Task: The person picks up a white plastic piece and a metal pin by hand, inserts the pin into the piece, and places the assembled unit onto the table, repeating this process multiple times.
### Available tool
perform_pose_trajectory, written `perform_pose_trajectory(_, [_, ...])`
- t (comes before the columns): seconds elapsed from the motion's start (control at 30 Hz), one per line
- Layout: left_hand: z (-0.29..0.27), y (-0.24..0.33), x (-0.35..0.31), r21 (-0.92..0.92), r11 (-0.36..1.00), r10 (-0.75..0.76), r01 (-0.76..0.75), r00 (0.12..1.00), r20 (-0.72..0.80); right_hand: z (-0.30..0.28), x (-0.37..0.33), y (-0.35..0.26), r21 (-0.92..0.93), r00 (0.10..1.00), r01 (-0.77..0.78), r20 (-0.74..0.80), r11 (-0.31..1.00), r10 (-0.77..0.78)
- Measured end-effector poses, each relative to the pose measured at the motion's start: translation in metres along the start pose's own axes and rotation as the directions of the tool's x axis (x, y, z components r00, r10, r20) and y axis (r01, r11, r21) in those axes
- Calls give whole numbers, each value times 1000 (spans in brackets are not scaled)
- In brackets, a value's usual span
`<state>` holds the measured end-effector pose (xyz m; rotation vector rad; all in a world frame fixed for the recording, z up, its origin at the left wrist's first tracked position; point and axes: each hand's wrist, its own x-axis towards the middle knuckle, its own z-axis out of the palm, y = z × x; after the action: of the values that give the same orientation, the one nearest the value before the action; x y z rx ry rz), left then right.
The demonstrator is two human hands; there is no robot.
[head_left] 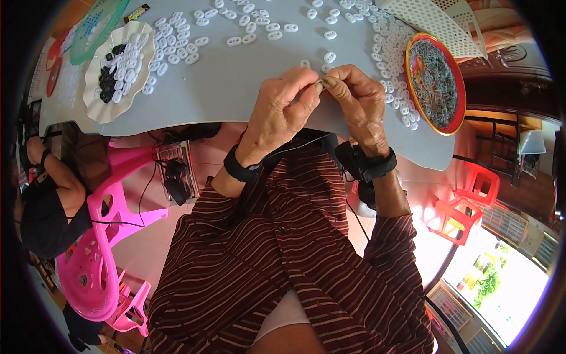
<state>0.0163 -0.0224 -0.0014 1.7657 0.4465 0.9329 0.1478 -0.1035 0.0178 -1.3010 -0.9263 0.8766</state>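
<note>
Shirt fabric (253,253), dark red and striped, lies nearest you; black bands (243,169) circle your wrists. Beyond, over the near part of the grey table (215,85), your left hand (279,111) and right hand (361,106) meet, thumbs and fingers pinched nearly together on a tiny greyish piece (320,82), mostly hidden between the fingertips. White two-holed pieces (329,58) lie just past them. Grey parts (439,82) fill a red tray (457,112) rightward; a scalloped dish (95,82) sits leftward.
</note>
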Motion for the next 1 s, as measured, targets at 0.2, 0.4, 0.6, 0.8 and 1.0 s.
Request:
perform_pose_trajectory(0.2, [-2, 4, -2, -207, 959, -194, 195, 981, 27, -6, 5, -1, -36, 999, -26, -28, 999, 25])
perform_pose_trajectory(0.4, [-3, 2, -4, -206, 961, -185, 186, 982, 25, -2, -1, 0, -47, 999, 31, 17, 998, -30])
perform_pose_trajectory(0.6, [-4, 0, -3, -192, 966, -164, 172, 985, 54, -3, -1, 2, -36, 1000, 1, 7, 999, -1])
perform_pose_trajectory(0.8, [-2, -4, -4, 13, 997, -75, 74, 997, 31, -1, -2, 5, -150, 999, 39, -19, 988, -43])
perform_pose_trajectory(1.0, [-1, -4, -5, -129, 984, -125, 125, 992, 6, 6, -2, 2, -20, 998, 57, -18, 998, -57])
